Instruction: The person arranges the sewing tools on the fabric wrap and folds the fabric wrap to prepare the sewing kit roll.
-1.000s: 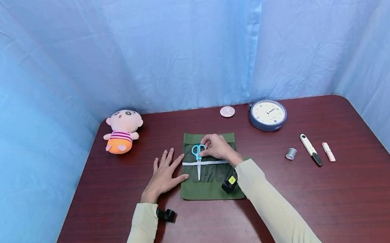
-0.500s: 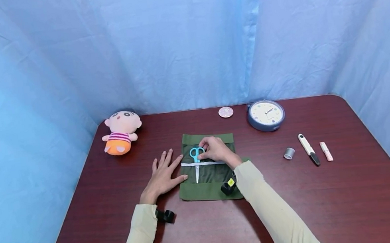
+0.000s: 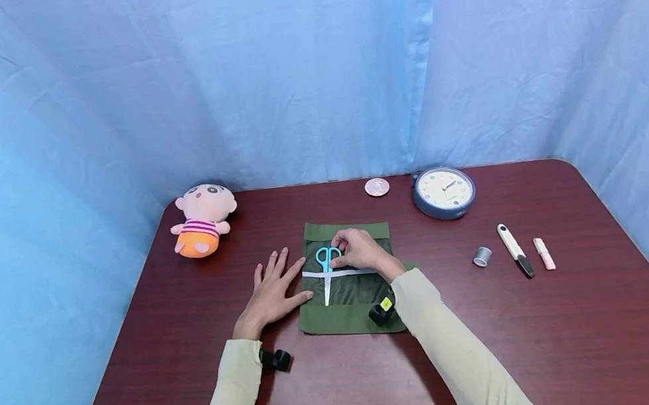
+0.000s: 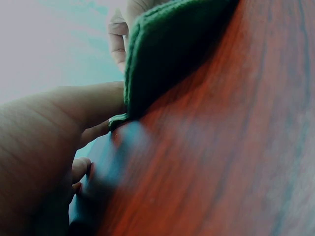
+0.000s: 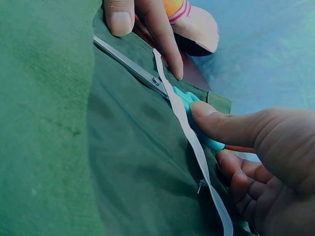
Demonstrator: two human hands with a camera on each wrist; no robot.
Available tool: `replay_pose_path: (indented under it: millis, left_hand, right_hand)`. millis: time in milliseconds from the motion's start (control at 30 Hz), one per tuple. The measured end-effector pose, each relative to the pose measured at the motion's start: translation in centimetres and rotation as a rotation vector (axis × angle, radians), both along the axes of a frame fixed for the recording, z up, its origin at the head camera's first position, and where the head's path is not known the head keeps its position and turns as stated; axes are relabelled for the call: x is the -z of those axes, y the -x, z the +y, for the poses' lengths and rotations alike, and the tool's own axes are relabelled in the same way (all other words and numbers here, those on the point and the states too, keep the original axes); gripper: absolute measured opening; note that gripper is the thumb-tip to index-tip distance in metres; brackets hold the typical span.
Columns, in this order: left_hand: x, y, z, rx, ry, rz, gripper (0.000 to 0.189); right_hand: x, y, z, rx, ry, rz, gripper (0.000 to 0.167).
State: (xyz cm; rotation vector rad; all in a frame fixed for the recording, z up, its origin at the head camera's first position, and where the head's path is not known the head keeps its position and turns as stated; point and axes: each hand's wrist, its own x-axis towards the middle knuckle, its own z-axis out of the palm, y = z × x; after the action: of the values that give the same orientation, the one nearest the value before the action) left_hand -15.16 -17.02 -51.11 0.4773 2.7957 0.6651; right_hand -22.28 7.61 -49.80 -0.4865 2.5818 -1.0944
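A pair of scissors (image 3: 326, 282) with light blue handles lies on a green fabric pouch (image 3: 350, 320), its blades toward the near side. A white elastic band (image 5: 189, 135) crosses over the scissors near the pivot. My right hand (image 3: 361, 250) pinches the handles between thumb and fingers. In the right wrist view, the blade tip meets the edge of the green flap; whether it goes beneath cannot be told. My left hand (image 3: 271, 295) rests with fingers spread at the pouch's left edge, its thumb on the fabric.
A plush doll (image 3: 201, 220) lies at the back left. A round pink disc (image 3: 377, 187) and a blue clock (image 3: 445, 193) are at the back. To the right lie a grey thread spool (image 3: 482, 256), a white-and-black handled tool (image 3: 514, 250) and a small pink-and-white object (image 3: 544, 253).
My right hand and the scissors have shifted slightly toward the near side, so the blades reach closer to the green flap. The left hand stays in place.
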Motion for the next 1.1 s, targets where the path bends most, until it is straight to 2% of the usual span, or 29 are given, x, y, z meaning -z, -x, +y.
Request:
replay_pose_path:
  millis: [267,367,467,567,767,967,1100]
  left_hand:
    - [0.1,-0.1,0.0,0.001,0.014,0.000,0.076]
    - [-0.2,-0.1,0.2,-0.002,-0.002,0.016,0.075]
    - [-0.7,0.0,0.4,-0.001,-0.019,0.063,0.070]
    - [-1.1,0.1,0.8,0.011,-0.031,0.139,0.062]
    - [-1.4,0.4,1.5,0.046,-0.052,0.258,0.045]
    - [-1.1,0.9,2.3,0.085,-0.054,0.328,0.034]
    - [-0.7,1.4,2.7,0.107,-0.058,0.325,0.027]
  right_hand:
    - [0.0,-0.2,0.1,-0.010,-0.008,-0.012,0.034]
    - [0.1,-0.2,0.1,-0.014,-0.013,-0.003,0.034]
    - [0.1,-0.1,0.1,-0.019,-0.012,0.005,0.034]
    - [0.1,0.0,0.1,-0.021,-0.011,0.008,0.034]
    - [0.1,0.1,0.1,-0.014,-0.011,0.005,0.033]
    - [0.2,0.1,0.1,-0.019,-0.014,0.007,0.034]
    - [0.2,0.1,0.1,-0.020,-0.013,0.006,0.034]
